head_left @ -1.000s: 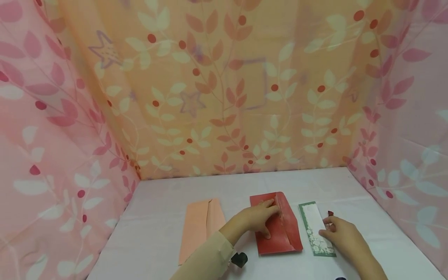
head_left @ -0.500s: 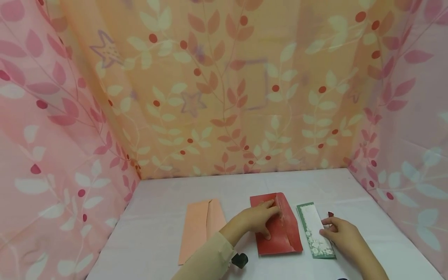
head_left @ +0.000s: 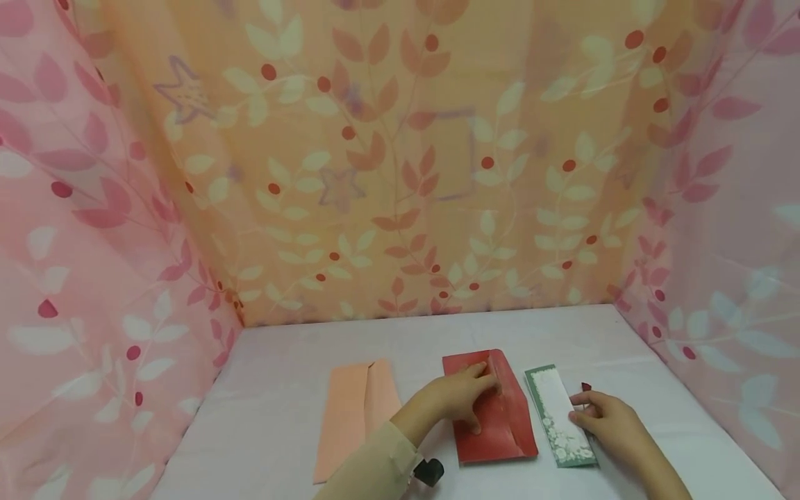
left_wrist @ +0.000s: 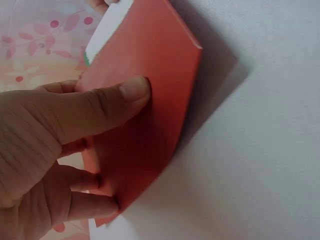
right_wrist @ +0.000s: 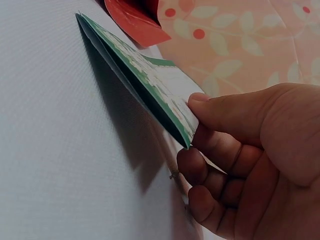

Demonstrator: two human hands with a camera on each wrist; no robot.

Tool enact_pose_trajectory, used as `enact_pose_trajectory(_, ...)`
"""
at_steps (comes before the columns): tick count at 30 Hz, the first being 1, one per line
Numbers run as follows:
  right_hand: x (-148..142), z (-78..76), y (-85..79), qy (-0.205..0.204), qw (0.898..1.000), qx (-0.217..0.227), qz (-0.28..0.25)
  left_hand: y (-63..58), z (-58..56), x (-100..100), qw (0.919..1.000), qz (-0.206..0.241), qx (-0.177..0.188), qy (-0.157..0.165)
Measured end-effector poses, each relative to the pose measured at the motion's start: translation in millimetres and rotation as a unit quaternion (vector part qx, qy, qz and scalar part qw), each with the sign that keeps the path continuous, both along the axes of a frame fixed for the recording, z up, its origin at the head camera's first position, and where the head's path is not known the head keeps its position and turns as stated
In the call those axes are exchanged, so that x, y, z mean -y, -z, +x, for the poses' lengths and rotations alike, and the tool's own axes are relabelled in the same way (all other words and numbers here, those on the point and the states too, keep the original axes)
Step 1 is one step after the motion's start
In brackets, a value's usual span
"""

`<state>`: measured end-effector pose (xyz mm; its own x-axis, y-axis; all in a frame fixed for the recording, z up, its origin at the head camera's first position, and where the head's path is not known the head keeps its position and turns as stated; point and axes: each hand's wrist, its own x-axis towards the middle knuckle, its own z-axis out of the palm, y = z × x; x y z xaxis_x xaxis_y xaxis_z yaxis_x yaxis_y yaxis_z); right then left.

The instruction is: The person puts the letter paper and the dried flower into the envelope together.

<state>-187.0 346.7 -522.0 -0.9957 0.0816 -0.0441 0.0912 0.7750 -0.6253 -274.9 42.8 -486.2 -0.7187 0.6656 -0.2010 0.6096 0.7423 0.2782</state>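
A red envelope [head_left: 490,434] with its flap unfolded to the right lies on the white table. My left hand [head_left: 459,396] rests on it, fingers spread, thumb near the lower edge and other fingertips close to the flap line. In the left wrist view, the thumb [left_wrist: 135,90] presses the envelope's face. To the right, a folded card [head_left: 556,410] with a green border and white flowers is pinched at its right edge by my right hand [head_left: 609,420]. In the right wrist view the card [right_wrist: 145,80] tilts up, its two layers slightly parted, with a shadow beneath.
A peach envelope [head_left: 344,417] lies at the left, partly behind the left sleeve [head_left: 378,465]. Just beyond the right hand is a small dark red thing [head_left: 585,387]. Patterned cloth [head_left: 400,160] walls in the back and both sides of the table [head_left: 262,389].
My right hand has shifted the card slightly left, closer to the red envelope. The left hand stays in place on the envelope. The head view has tilted a little.
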Motion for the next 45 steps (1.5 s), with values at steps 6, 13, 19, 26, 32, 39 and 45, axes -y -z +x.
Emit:
enact_pose_trajectory(6, 1, 3.5, 2.2, 0.010, 1.000, 0.008, 0.000, 3.9, 1.2, -1, 1.0000, 0.002, 0.004, 0.004)
enact_pose_trajectory(13, 4, -1.0, 0.0, 0.007, 1.000, 0.002, -0.010, 6.2, -3.1, 2, 0.9997, 0.017, 0.012, -0.008)
enact_pose_trajectory(19, 4, -3.3, -3.6, 0.004, 1.000, -0.023, -0.009, 1.9, -1.8, 5, 0.9997, 0.018, 0.015, -0.011)
enact_pose_trajectory(26, 9, -1.8, -7.9, 0.033, 0.998, -0.055, -0.014, 3.2, -0.3, 7, 0.9996, 0.026, 0.005, -0.012)
enact_pose_trajectory(32, 19, -5.9, -14.5, 0.049, 0.992, -0.067, -0.095, 6.7, -2.9, 7, 0.9988, 0.046, 0.006, -0.014)
enact_pose_trajectory(39, 40, -18.8, -13.2, 0.053, 0.981, -0.056, -0.178, 3.9, -3.6, 7, 0.9988, 0.047, 0.008, -0.011)
enact_pose_trajectory(45, 53, -25.1, -3.9, 0.055, 0.975, -0.032, -0.213, 3.8, -2.0, 8, 0.9986, 0.049, 0.013, -0.014)
